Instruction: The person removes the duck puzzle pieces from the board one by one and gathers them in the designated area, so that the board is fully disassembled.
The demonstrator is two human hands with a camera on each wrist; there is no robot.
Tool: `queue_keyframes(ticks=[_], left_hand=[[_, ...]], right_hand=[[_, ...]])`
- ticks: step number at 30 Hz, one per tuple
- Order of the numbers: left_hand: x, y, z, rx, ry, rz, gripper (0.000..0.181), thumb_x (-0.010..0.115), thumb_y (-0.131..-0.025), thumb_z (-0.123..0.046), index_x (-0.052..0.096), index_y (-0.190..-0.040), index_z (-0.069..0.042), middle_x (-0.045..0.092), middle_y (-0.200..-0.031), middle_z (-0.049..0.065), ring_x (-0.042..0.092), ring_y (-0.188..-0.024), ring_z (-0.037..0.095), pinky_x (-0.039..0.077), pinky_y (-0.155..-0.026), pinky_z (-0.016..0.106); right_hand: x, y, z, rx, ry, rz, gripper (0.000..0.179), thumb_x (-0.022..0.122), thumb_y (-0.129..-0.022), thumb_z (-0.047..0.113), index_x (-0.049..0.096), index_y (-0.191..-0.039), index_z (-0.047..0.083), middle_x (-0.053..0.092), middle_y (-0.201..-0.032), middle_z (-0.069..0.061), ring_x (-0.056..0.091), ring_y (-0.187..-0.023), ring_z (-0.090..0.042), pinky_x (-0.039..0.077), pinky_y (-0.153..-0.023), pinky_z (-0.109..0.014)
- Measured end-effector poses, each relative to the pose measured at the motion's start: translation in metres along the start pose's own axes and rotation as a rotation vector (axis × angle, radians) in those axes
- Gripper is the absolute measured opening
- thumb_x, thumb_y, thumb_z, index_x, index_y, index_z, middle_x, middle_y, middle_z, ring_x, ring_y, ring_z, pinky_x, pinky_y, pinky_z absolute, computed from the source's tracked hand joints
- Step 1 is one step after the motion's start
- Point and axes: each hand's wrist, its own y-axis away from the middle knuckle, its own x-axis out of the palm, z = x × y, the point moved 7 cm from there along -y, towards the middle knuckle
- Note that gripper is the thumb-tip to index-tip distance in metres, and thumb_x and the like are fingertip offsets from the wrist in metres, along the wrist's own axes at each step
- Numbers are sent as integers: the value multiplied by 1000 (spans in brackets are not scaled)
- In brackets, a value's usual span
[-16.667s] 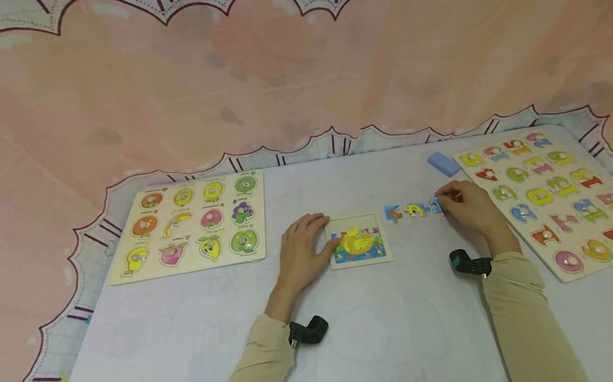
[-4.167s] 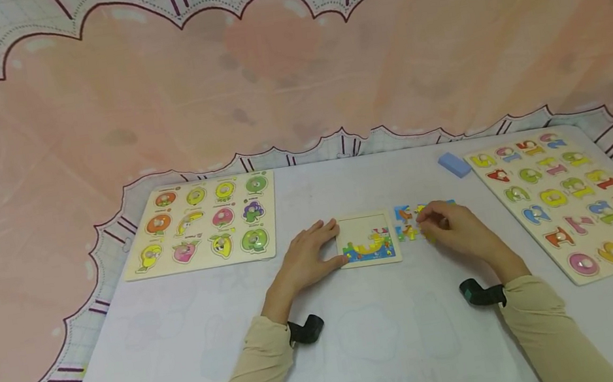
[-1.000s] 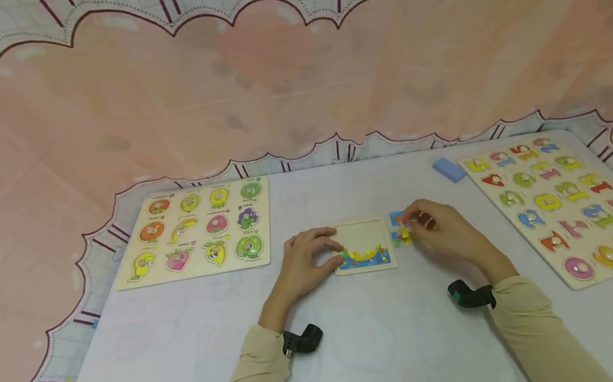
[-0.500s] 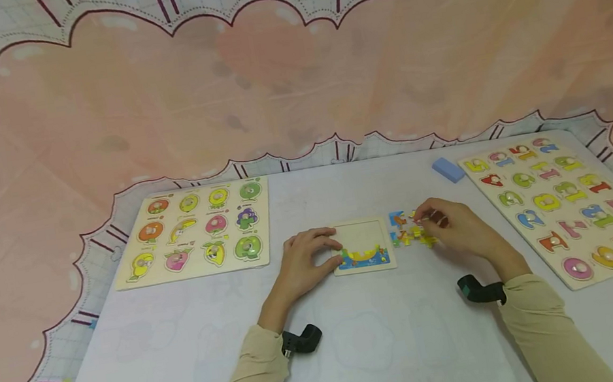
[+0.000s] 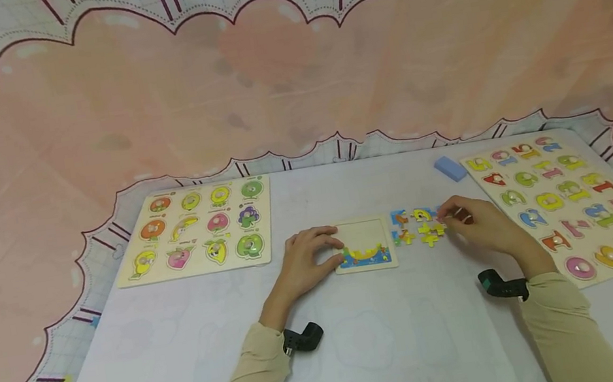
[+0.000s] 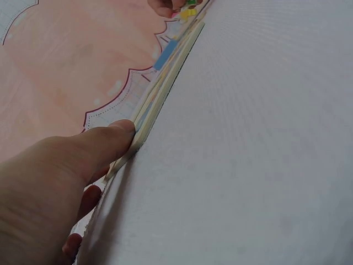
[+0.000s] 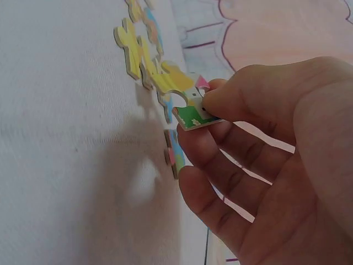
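In the head view, a small wooden puzzle tray (image 5: 362, 233) lies flat, its lower row of blue and yellow pieces (image 5: 365, 257) in place and its upper part bare wood. My left hand (image 5: 307, 260) rests at the tray's left side; in the left wrist view the thumb (image 6: 118, 132) presses on the rim. My right hand (image 5: 484, 227) is to the right of the loose puzzle pieces (image 5: 423, 214). Seen from the right wrist, its thumb and fingers pinch a puzzle piece (image 7: 190, 117) with green grass and a pink-roofed house, partly hidden by the thumb.
A fruit puzzle board (image 5: 165, 261) lies at the back left. On the right is a large number-and-letter puzzle board (image 5: 527, 237), with my right forearm overlapping its near corner. A blue block (image 5: 450, 169) sits at that board's far left corner.
Earlier the tray showed a whole yellow duck; since then its upper pieces have come out onto the table. Over the last second my right hand has moved right, uncovering several loose pieces.
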Motion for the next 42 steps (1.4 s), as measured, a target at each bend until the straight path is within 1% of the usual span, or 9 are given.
queue_keyframes(ticks=[5,8,14,22,29,35,42], left_hand=[[-1,1,0,1,1,-2,19,74,-81,-31,70,-98,-25,60,-128,-4,51,-122,21,27,-105,53],[0,1,0,1,2,-3,19,74,-81,-31,70,-98,-25,60,-128,-4,50,-122,20,27,-105,53],[1,1,1,-2,5,-1,19,74,-81,-31,70,-98,-25,60,-128,-4,50,-122,20,27,-105,53],[1,1,0,-4,10,2,19,74,-81,-30,70,-98,-25,60,-128,-4,50,-122,20,26,-105,54],[1,0,1,-7,3,5,18,74,-81,-31,70,-98,-25,60,-128,-4,50,-122,21,27,-105,53],[1,0,1,-12,0,13,18,73,-82,-31,70,-98,-25,60,-128,-4,50,-123,21,27,-105,53],[1,0,1,-9,-2,5,18,73,-82,-30,70,-99,-24,60,-128,-4,51,-122,21,27,-105,53]], right_hand=[[-1,1,-5,-5,-6,16,14,55,-94,17,61,-106,11,65,-108,-9,57,-92,-21,47,-75,-27],[-1,2,-8,-9,-24,40,15,56,-94,17,61,-106,9,65,-107,-9,57,-91,-21,48,-75,-24],[-2,5,-14,6,-42,75,15,57,-94,18,61,-106,9,64,-106,-9,57,-92,-21,48,-73,-22],[-4,8,-15,-9,-27,69,15,58,-94,18,62,-105,8,64,-104,-10,57,-90,-20,47,-71,-21],[-5,8,-15,-35,-4,39,11,58,-92,10,62,-102,7,63,-102,-10,55,-89,-19,46,-75,-21],[-3,7,-17,-13,10,44,13,58,-93,14,62,-104,8,63,-102,-8,55,-89,-18,46,-76,-20],[-2,6,-16,-13,-12,28,16,58,-94,19,60,-105,8,63,-102,-9,56,-91,-21,47,-76,-23]])
